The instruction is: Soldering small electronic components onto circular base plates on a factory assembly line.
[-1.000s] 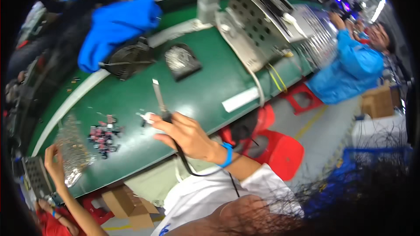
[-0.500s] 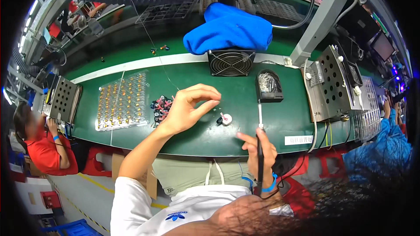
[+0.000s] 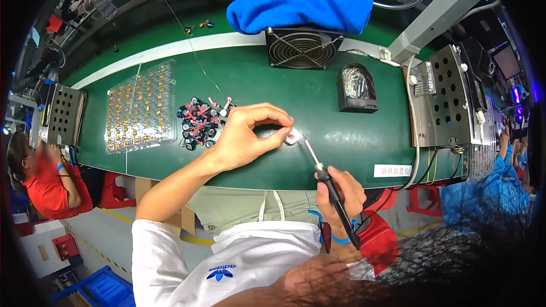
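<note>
My left hand (image 3: 245, 136) has its thumb and forefinger pinched at a small white round part (image 3: 293, 137) on the green bench. Whatever lies between those fingertips is too small to make out. A soldering iron (image 3: 335, 200) with a black handle is in my right hand (image 3: 348, 191). Its metal tip slants up and leftward, ending just beside the white part; whether it touches cannot be told. Left of my left hand lies a pile of small round black-and-silver components with red and black leads (image 3: 200, 120).
A clear tray (image 3: 142, 108) of small gold-coloured pieces lies at the left. Behind stand a fan (image 3: 304, 49) under a blue cloth (image 3: 301, 1) and a black box of metal bits (image 3: 357, 88). A perforated metal box (image 3: 446, 99) is on the right. Co-workers sit at both sides.
The soldering iron has swung from upright to a leftward slant, its tip now at the white part. My left fingertips have come down to that part. The view has shifted.
</note>
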Action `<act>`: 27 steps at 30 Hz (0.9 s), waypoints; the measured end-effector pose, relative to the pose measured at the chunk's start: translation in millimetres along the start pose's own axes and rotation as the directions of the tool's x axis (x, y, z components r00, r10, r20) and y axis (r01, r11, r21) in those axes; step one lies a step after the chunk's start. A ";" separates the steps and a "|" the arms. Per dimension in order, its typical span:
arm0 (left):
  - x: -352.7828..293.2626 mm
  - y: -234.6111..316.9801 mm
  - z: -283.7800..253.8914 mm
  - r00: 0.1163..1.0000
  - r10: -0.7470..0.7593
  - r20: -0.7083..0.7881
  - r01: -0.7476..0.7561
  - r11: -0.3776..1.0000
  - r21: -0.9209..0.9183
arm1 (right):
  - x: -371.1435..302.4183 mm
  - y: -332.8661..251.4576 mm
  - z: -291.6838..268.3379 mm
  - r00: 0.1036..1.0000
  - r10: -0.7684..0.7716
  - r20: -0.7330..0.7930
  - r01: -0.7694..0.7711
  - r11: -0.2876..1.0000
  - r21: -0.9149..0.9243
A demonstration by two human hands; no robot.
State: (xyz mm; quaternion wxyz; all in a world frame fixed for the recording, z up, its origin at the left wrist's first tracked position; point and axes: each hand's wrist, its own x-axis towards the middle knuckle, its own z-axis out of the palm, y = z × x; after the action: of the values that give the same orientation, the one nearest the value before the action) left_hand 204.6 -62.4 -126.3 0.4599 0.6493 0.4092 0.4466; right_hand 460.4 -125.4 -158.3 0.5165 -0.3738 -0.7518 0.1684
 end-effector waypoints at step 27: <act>4.0 4.1 2.9 0.997 -0.079 -0.013 0.080 0.995 0.060 | 6.8 -0.1 0.1 0.992 -0.002 0.124 0.000 1.000 0.017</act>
State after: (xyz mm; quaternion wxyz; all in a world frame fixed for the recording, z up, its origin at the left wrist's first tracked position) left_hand 208.9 -60.3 -122.0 0.4552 0.6438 0.4504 0.4188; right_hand 459.0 -120.5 -153.8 0.4720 -0.3577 -0.7812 0.1975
